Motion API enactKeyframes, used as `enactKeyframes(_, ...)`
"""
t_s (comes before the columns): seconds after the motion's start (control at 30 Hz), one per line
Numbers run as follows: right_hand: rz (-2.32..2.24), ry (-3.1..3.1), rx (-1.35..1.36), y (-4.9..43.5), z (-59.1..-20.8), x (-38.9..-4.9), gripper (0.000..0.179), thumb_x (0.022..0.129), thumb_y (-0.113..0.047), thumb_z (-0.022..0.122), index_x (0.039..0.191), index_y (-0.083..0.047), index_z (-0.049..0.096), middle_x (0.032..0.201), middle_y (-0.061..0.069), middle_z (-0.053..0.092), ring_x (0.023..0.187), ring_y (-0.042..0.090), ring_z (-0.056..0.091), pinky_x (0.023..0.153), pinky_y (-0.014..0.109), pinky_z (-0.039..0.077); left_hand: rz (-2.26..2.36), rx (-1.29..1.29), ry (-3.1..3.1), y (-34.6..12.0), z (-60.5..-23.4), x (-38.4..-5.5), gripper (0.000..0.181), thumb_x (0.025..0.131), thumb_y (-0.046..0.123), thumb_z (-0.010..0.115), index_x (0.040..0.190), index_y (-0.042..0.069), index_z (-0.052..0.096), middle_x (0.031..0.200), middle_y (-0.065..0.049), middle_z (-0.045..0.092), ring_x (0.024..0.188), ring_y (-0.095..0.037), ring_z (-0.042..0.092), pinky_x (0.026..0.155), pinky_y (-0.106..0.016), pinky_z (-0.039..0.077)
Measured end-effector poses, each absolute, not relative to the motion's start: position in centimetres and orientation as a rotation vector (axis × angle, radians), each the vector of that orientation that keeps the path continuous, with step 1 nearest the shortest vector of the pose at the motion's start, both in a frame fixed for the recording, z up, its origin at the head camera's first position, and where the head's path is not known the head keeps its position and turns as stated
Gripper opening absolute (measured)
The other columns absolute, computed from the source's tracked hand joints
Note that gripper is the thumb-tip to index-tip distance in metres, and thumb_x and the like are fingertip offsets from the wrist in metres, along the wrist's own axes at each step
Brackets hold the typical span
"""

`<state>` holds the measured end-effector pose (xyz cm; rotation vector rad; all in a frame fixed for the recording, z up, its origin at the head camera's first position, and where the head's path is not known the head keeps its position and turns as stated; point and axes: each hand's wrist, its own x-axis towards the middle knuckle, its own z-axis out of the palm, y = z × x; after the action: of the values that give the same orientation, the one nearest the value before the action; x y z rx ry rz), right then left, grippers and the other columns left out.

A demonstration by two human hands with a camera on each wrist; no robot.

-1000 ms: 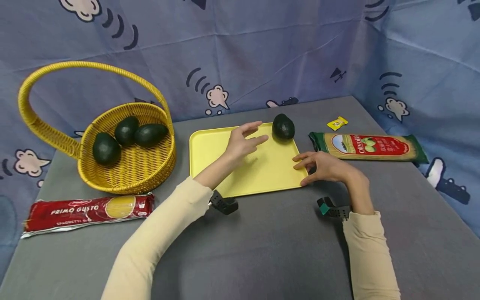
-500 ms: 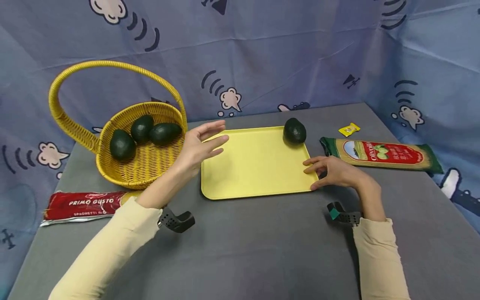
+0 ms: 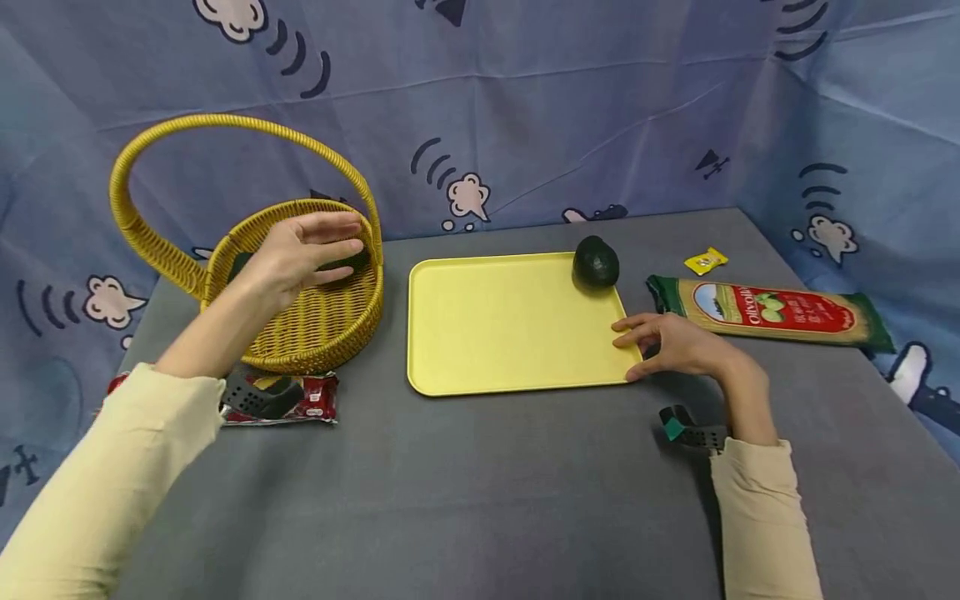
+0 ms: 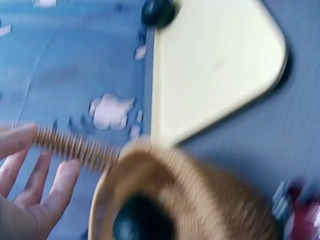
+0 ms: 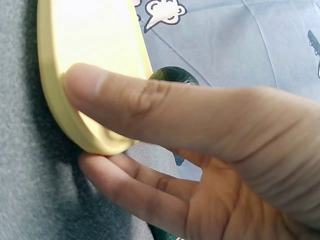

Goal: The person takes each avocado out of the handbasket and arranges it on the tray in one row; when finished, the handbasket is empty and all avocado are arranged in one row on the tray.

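Observation:
My left hand is held over the yellow wicker basket, fingers loosely spread with nothing between them. Inside the basket lie dark green avocados, mostly covered by that hand in the head view. On the right, my right hand grips the near right corner of a yellow tray. Its thumb lies over the rim, and its other fingers curl at the outer edge in the right wrist view. One avocado sits at the tray's far right corner.
A green and red spaghetti pack lies right of the tray, with a small yellow wrapped candy behind it. A red spaghetti pack lies in front of the basket, partly behind the left forearm. Patterned cloth hangs behind the table.
My left hand has moved left from above the tray to over the basket, still holding nothing. The right hand stays at the tray corner. The head view has shifted slightly.

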<state>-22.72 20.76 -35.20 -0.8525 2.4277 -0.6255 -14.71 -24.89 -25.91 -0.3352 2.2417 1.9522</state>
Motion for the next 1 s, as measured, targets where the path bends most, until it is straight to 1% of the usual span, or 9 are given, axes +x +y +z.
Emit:
enactKeyframes(0.13, -0.615, 2.432, -0.847, 20.9, -35.2, -22.7, 0.055, 0.075, -0.02, 0.083, 0.12, 0.006, 0.065, 0.135, 0.025, 0.05, 0.089, 0.02, 0.056, 0.076, 0.032, 0.05, 1.794, -0.282, 2.309, -27.4, -25.8, -16.3, 0.051, 0.097, 0.016, 0.059, 0.144, 0.008, 0.041, 0.134, -0.003, 0.048, 0.123, -0.019, 0.048, 0.091, -0.028, 0.052)
enactKeyframes(0.3, -0.608, 2.434, -0.857, 20.9, -35.1, -22.7, 0.055, 0.075, -0.021, 0.083, 0.12, 0.006, 0.065, 0.135, 0.026, 0.05, 0.09, 0.02, 0.056, 0.077, 0.035, 0.05, 1.625, -0.139, 2.332, -29.8, -26.3, -18.4, 0.056, 0.098, 0.016, 0.057, 0.149, 0.008, 0.034, 0.148, -0.012, 0.036, 0.128, -0.024, 0.044, 0.091, -0.028, 0.052)
enactKeyframes(0.37, -0.609, 2.435, -0.863, 20.8, -35.1, -22.7, 0.055, 0.075, -0.021, 0.083, 0.12, 0.006, 0.065, 0.135, 0.026, 0.05, 0.09, 0.02, 0.056, 0.077, 0.035, 0.05, 1.562, -0.079, 2.35, -30.4, -26.8, -19.0, 0.057, 0.098, 0.015, 0.057, 0.149, 0.008, 0.034, 0.152, -0.013, 0.031, 0.127, -0.022, 0.044, 0.094, -0.029, 0.05)
enactKeyframes(0.53, -0.602, 2.44, -0.87, 20.7, -35.1, -22.6, 0.054, 0.075, -0.022, 0.083, 0.119, 0.005, 0.065, 0.134, 0.025, 0.051, 0.088, 0.019, 0.055, 0.076, 0.035, 0.049, 1.445, 0.008, 2.411, -31.0, -28.3, -20.1, 0.055, 0.097, 0.012, 0.058, 0.147, 0.005, 0.037, 0.149, -0.016, 0.036, 0.119, -0.013, 0.049, 0.101, -0.035, 0.044)
enactKeyframes(0.6, -0.606, 2.439, -0.868, 20.8, -35.2, -22.6, 0.054, 0.075, -0.021, 0.083, 0.12, 0.005, 0.065, 0.134, 0.024, 0.051, 0.088, 0.019, 0.055, 0.075, 0.034, 0.049, 1.406, 0.013, 2.433, -30.8, -28.7, -20.3, 0.053, 0.097, 0.009, 0.058, 0.146, 0.003, 0.039, 0.147, -0.018, 0.038, 0.117, -0.014, 0.051, 0.102, -0.039, 0.042)
enactKeyframes(0.67, -0.611, 2.44, -0.864, 20.8, -35.2, -22.6, 0.054, 0.075, -0.021, 0.083, 0.12, 0.004, 0.065, 0.135, 0.023, 0.051, 0.088, 0.019, 0.055, 0.075, 0.033, 0.049, 1.382, 0.002, 2.444, -30.6, -28.9, -20.5, 0.051, 0.097, 0.007, 0.057, 0.145, 0.003, 0.04, 0.146, -0.02, 0.04, 0.119, -0.017, 0.05, 0.102, -0.04, 0.042)
enactKeyframes(0.8, -0.615, 2.44, -0.855, 20.9, -35.1, -22.6, 0.053, 0.075, -0.02, 0.083, 0.12, 0.004, 0.065, 0.135, 0.023, 0.051, 0.088, 0.02, 0.054, 0.075, 0.032, 0.048, 1.362, -0.007, 2.45, -30.1, -29.2, -21.0, 0.051, 0.097, 0.003, 0.056, 0.145, 0.001, 0.04, 0.145, -0.022, 0.039, 0.125, -0.026, 0.045, 0.097, -0.031, 0.046)
enactKeyframes(0.9, -0.614, 2.441, -0.849, 21.0, -35.1, -22.6, 0.053, 0.075, -0.019, 0.083, 0.12, 0.004, 0.065, 0.135, 0.023, 0.051, 0.087, 0.02, 0.054, 0.074, 0.031, 0.048, 1.348, -0.013, 2.437, -29.7, -29.5, -21.4, 0.05, 0.097, 0.002, 0.055, 0.145, 0.0, 0.039, 0.145, -0.022, 0.039, 0.122, -0.024, 0.047, 0.089, -0.025, 0.049)
enactKeyframes(1.0, -0.618, 2.436, -0.855, 21.0, -35.1, -22.5, 0.053, 0.076, -0.02, 0.082, 0.12, 0.005, 0.065, 0.135, 0.024, 0.051, 0.086, 0.019, 0.054, 0.073, 0.03, 0.048, 1.326, -0.014, 2.427, -29.5, -29.7, -21.6, 0.05, 0.097, 0.003, 0.054, 0.145, 0.001, 0.039, 0.145, -0.021, 0.039, 0.116, -0.02, 0.051, 0.089, -0.029, 0.052)
